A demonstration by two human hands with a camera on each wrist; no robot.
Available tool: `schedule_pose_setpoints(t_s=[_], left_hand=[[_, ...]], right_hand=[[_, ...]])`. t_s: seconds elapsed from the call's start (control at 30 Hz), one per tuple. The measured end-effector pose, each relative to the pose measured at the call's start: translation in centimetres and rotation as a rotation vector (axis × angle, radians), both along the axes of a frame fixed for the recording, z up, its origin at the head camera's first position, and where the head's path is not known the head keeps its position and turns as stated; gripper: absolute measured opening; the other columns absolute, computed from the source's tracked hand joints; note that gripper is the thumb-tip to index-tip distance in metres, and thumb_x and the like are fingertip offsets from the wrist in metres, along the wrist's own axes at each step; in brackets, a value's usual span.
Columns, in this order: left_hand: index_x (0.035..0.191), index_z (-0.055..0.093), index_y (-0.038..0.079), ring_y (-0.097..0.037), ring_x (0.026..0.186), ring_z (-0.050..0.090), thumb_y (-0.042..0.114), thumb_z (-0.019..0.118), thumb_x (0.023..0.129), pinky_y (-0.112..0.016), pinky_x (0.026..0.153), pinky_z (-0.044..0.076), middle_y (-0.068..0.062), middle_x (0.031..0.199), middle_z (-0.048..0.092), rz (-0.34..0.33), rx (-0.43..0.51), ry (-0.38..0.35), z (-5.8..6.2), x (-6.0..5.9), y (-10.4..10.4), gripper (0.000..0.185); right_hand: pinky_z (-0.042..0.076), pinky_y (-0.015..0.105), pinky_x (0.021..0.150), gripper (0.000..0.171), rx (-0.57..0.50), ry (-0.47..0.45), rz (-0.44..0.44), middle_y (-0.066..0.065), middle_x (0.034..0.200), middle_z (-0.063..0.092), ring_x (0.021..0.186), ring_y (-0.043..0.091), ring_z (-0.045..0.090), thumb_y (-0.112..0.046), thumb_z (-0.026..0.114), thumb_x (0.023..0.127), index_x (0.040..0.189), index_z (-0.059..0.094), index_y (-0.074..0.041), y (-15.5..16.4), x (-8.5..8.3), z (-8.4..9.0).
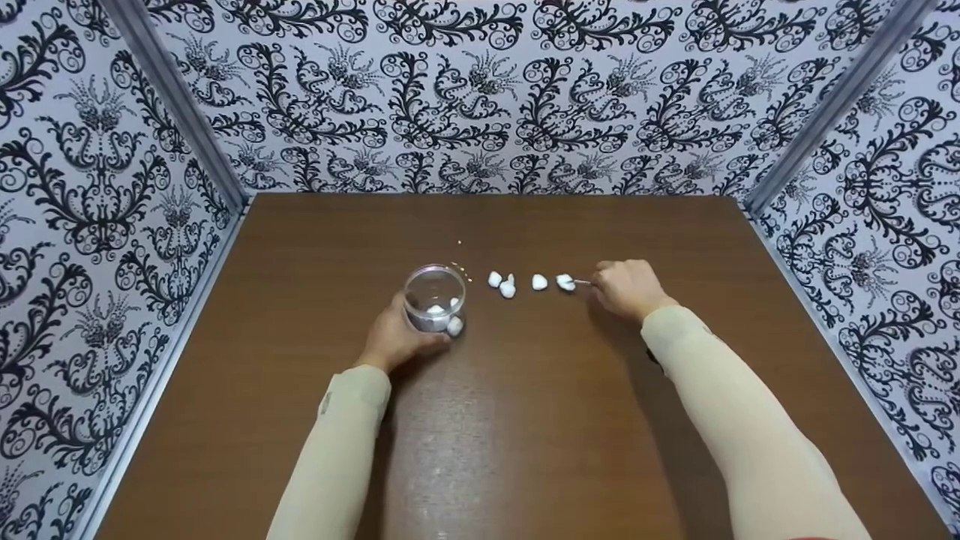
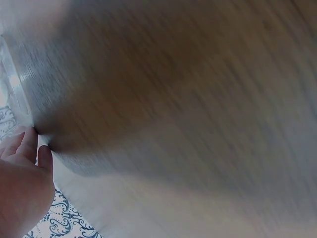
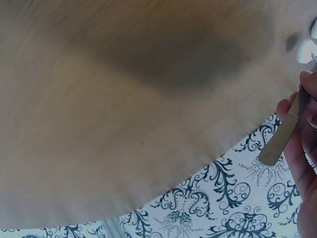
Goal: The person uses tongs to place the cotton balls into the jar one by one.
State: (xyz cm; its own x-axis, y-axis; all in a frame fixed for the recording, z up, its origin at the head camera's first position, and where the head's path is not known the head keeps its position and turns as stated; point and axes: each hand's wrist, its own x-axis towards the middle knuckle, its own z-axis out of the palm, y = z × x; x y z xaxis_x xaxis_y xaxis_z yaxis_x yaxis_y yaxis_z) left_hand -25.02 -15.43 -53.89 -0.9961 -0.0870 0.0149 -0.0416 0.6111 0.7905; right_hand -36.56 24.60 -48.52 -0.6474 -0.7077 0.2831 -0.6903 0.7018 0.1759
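Observation:
My left hand [image 1: 397,334] grips a clear round container [image 1: 435,289] from its left and near side, fingers curled round its wall. Several white cotton balls [image 1: 436,309] show through it. One more cotton ball [image 1: 454,325] is by my thumb; whether it lies inside or against the wall I cannot tell. In the left wrist view, the fingertips [image 2: 30,133] meet the container's edge [image 2: 17,84]. My right hand [image 1: 628,289] pinches metal tweezers [image 3: 285,134] with a ridged grip. Their tips touch the rightmost cotton ball [image 1: 565,282] on the table.
Between the hands, a few cotton balls lie in a loose row, among them a single one [image 1: 539,282] and a close group [image 1: 507,287]. Small bright specks [image 1: 460,268] dot the brown table [image 1: 495,450] beside the container. Patterned walls [image 1: 480,97] enclose the table's back and sides.

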Motion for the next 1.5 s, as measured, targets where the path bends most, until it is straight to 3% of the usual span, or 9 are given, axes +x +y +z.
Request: schedule_pose_setpoints(t_s=[0.3, 0.57, 0.77, 1.13, 1.5], left_hand=[[0.146, 0.039, 0.003, -0.033, 0.121, 0.054, 0.040, 0.097, 0.057, -0.045, 0.104, 0.039, -0.019, 0.133, 0.058, 0.003, 0.009, -0.018, 0.0, -0.2, 0.1, 0.113], [0.142, 0.043, -0.002, -0.034, 0.117, 0.057, 0.032, 0.099, 0.056, -0.045, 0.101, 0.041, -0.020, 0.127, 0.061, -0.001, 0.026, 0.048, -0.2, 0.1, 0.1, 0.107], [0.141, 0.043, -0.004, -0.035, 0.117, 0.056, 0.029, 0.099, 0.057, -0.045, 0.101, 0.041, -0.022, 0.126, 0.061, 0.001, 0.031, 0.067, -0.2, 0.2, 0.2, 0.106], [0.141, 0.044, 0.000, -0.033, 0.116, 0.057, 0.031, 0.099, 0.055, -0.044, 0.100, 0.042, -0.020, 0.125, 0.062, 0.007, 0.034, 0.051, -0.3, 0.0, 0.3, 0.107], [0.144, 0.042, 0.001, -0.033, 0.116, 0.057, 0.033, 0.098, 0.058, -0.043, 0.100, 0.041, -0.020, 0.127, 0.061, 0.011, 0.013, 0.027, 0.0, 0.1, 0.2, 0.107]], right_hand=[[0.042, 0.046, 0.039, 0.007, -0.073, 0.104, 0.129, 0.002, 0.069, 0.056, 0.045, 0.026, 0.051, -0.010, 0.075, 0.081, 0.074, 0.074, -0.010, -1.5, 0.9, 2.6], [0.040, 0.040, 0.040, 0.008, -0.133, 0.154, 0.268, 0.002, 0.072, 0.056, 0.047, 0.022, 0.051, -0.015, 0.075, 0.085, 0.079, 0.073, -0.011, -6.5, 2.1, 5.8], [0.044, 0.037, 0.044, 0.005, -0.131, 0.140, 0.355, 0.000, 0.075, 0.059, 0.052, 0.019, 0.054, -0.015, 0.073, 0.087, 0.084, 0.075, -0.011, -10.7, 3.2, 7.2], [0.046, 0.035, 0.044, 0.004, -0.126, 0.146, 0.435, -0.001, 0.074, 0.058, 0.053, 0.017, 0.055, -0.013, 0.073, 0.085, 0.081, 0.073, -0.012, -15.3, 4.5, 6.4], [0.045, 0.038, 0.044, 0.009, -0.106, 0.122, 0.422, -0.001, 0.074, 0.056, 0.052, 0.019, 0.055, -0.015, 0.069, 0.088, 0.080, 0.071, -0.013, -15.3, 4.5, 5.7]])
